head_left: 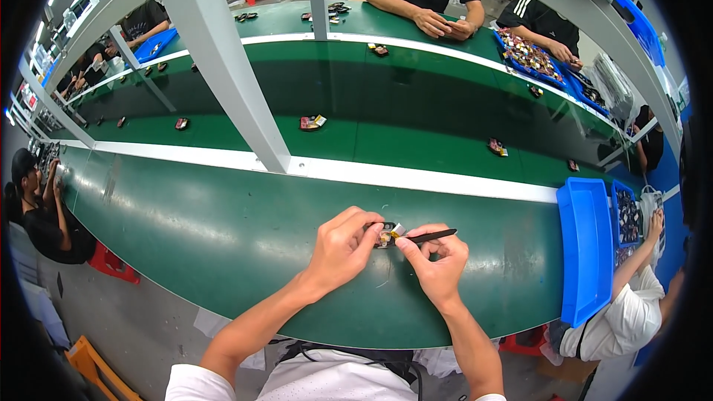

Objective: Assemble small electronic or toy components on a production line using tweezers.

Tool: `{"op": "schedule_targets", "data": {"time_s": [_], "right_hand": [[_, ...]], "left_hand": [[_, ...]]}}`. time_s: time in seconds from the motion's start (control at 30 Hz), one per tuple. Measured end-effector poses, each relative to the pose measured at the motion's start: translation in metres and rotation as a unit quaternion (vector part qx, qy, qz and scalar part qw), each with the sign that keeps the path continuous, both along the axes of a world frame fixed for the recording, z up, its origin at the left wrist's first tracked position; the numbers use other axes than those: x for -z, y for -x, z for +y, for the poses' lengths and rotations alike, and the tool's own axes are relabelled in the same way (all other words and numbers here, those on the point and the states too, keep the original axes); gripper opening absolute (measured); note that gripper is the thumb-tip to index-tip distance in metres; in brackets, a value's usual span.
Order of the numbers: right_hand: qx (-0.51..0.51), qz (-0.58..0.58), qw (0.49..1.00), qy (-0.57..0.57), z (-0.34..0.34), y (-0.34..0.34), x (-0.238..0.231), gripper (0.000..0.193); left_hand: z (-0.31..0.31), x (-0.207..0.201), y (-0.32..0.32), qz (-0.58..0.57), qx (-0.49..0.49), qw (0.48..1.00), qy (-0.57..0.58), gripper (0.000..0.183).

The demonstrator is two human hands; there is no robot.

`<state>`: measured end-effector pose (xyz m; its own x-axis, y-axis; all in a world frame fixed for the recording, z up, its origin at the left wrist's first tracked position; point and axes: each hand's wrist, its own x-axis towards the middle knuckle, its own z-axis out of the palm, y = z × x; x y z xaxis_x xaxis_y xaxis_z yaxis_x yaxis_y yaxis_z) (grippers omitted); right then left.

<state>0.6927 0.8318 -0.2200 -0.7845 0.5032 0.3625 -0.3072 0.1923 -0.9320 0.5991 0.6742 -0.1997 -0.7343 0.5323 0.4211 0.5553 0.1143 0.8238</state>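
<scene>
My left hand (343,246) is closed on one side of a small black electronic module (385,237), holding it just above the green work table. A silver and yellow tab, perhaps a flex strip, sticks up from the module's right side. A slim black pen-like tool (437,235) lies across my right hand (438,261), pinched between the fingers. The tool's inner end is hidden by the fingertips, which are close to the tab. I cannot tell whether the tool touches the module.
A blue tray (584,241) stands at the table's right end. Beyond the white rail (416,179), similar modules (313,122) lie spaced along a green conveyor belt (401,137). A grey post (223,67) rises at left of centre. Other people sit along the far side and both ends.
</scene>
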Motion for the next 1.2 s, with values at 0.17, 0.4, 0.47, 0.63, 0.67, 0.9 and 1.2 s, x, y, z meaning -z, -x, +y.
{"op": "schedule_targets", "data": {"time_s": [0.17, 0.4, 0.47, 0.63, 0.67, 0.9, 1.2], "right_hand": [[-0.024, -0.013, 0.998, 0.058, 0.001, -0.001, -0.002, 0.014], [-0.072, -0.057, 0.973, 0.211, 0.001, 0.0, -0.012, 0.014], [-0.07, -0.058, 0.973, 0.211, 0.0, 0.0, -0.012, 0.013], [-0.068, -0.063, 0.97, 0.227, 0.0, 0.0, -0.013, 0.012], [-0.071, -0.061, 0.967, 0.236, 0.0, 0.0, -0.012, 0.012], [-0.066, -0.062, 0.967, 0.237, 0.0, -0.001, -0.016, 0.012], [0.003, 0.021, 0.999, 0.025, 0.0, -0.003, -0.003, 0.01]], "left_hand": [[0.0, -0.002, 0.0, -0.014, 0.003, 1.0, -0.009, 0.011], [-0.001, -0.006, -0.003, -0.051, 0.014, 0.998, -0.027, 0.013], [-0.001, -0.008, -0.004, -0.056, 0.016, 0.998, -0.026, 0.013], [-0.001, -0.007, -0.003, -0.045, 0.025, 0.998, -0.03, 0.014], [-0.001, -0.008, -0.003, -0.031, 0.024, 0.999, -0.029, 0.014], [-0.004, -0.008, -0.002, -0.112, 0.048, 0.992, -0.032, 0.017], [-0.006, 0.002, 0.005, -0.322, 0.123, 0.935, -0.08, 0.026]]}}
